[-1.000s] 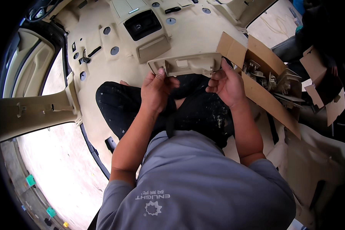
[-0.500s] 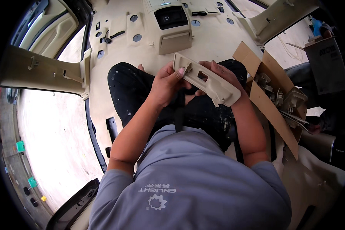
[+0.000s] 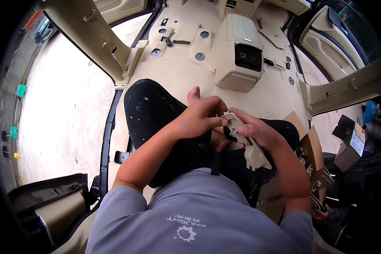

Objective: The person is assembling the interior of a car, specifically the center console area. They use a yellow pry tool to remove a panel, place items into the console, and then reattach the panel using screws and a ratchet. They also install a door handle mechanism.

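Observation:
A long beige plastic trim piece (image 3: 255, 155) is held between my two hands above my crossed legs. It stands tilted, with a recessed side and moulded tabs showing. My right hand (image 3: 260, 130) is closed round its middle and far part, the thumb pressed on the inner side. At the far end, the thumb and fingers of my left hand (image 3: 201, 116) pinch the piece near a small clip; some of these fingertips are hidden behind it.
An open cardboard box (image 3: 314, 146) with several beige parts stands at my right, a co-worker's hand (image 3: 323, 212) beside it. Ahead, a beige centre console (image 3: 241, 55) rises from the vehicle floor (image 3: 190, 78). A dark carton (image 3: 349, 148) is further right.
The trim piece has been turned from lying broad side up to a steeper, more upright tilt. My left hand has shifted to its far end. The whole view has swung round.

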`<state>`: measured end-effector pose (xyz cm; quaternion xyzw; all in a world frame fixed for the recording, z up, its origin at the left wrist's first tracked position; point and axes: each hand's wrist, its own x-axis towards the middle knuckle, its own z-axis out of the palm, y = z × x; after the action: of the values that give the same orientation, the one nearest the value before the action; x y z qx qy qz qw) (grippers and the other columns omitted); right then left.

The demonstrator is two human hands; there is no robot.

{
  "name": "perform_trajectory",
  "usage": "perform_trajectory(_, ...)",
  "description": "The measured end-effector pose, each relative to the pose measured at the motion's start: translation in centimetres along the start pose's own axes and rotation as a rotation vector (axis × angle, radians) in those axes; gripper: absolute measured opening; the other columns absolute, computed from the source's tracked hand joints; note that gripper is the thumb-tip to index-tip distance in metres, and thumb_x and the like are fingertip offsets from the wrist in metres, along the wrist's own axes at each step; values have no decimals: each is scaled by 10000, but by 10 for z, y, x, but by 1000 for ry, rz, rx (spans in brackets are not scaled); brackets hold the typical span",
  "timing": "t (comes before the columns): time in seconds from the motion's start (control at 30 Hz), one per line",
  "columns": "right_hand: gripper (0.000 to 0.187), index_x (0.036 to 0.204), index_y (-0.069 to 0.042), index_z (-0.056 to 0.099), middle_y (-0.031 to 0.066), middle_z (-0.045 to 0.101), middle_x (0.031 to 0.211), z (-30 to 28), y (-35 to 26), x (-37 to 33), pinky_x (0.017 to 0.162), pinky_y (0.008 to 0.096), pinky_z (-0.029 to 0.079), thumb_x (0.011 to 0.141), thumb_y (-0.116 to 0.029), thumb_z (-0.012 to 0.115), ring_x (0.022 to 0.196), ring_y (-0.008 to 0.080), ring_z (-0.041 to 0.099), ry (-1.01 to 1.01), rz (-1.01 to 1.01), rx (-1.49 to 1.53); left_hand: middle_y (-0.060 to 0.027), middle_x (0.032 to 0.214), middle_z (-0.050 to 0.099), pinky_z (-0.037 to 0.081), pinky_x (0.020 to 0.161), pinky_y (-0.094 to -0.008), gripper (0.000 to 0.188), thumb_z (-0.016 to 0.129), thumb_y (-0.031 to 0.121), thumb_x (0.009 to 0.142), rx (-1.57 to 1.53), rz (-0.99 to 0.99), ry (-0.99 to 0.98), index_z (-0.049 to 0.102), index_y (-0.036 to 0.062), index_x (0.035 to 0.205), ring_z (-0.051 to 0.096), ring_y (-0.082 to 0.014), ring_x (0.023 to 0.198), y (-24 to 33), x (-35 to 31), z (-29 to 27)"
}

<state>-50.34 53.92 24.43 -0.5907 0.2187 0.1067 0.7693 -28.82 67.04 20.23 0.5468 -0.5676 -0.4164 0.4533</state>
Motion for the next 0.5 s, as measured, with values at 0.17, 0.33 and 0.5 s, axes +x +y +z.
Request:
perform_trajectory(0.17, 1158, 1599, 118, 192, 236, 506, 1418, -51, -61, 35, 949, 343, 523, 803, -420, 837, 1091, 243, 638, 8, 101, -423, -47, 993, 674, 527, 829, -298, 270, 742, 166, 977, -215, -182, 176, 662, -13, 1163, 617, -117, 903, -45, 6, -83)
perform_trajectory(0.33, 1144, 1556, 139, 273, 371, 544, 1395, -95, -138, 138, 1074, 383, 457, 815, -545, 814, 1305, 376, 578, 37, 177, -979, -100, 955, 711, 550, 801, -346, 308, 723, 246, 961, -49, -471, 386, 698, -40, 1071, 655, -175, 844, -150, 48, -194)
perform_trajectory(0.5, 1106, 1567, 137, 244, 374, 527, 1416, -150, -180, 309, 1068, 389, 472, 876, -601, 692, 1316, 393, 565, 220, 373, -1147, -203, 1032, 730, 552, 855, -430, 380, 721, 297, 918, 321, -716, 395, 699, -42, 1088, 700, -321, 964, -291, 124, -284)
